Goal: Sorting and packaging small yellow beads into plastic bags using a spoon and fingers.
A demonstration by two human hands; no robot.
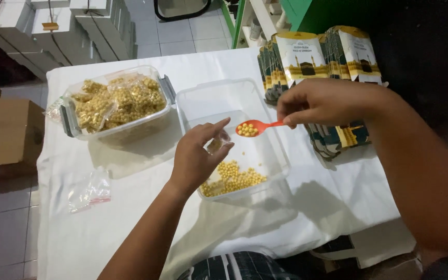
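My right hand (323,102) pinches the handle of a small orange spoon (257,126) loaded with yellow round beads, held level above a clear plastic tub (207,99). More yellow beads (233,178) lie loose in the tub's near corner. My left hand (198,155) hovers over the tub just left of the spoon bowl and holds a small clear bag (218,143) between thumb and fingers, index finger stretched out.
A second clear tub (116,103) at the left holds several filled bead bags. Empty small bags (90,191) lie on the white tablecloth (130,218). Stacks of printed cartons (320,59) stand at the right. White boxes and a brown carton sit on the floor.
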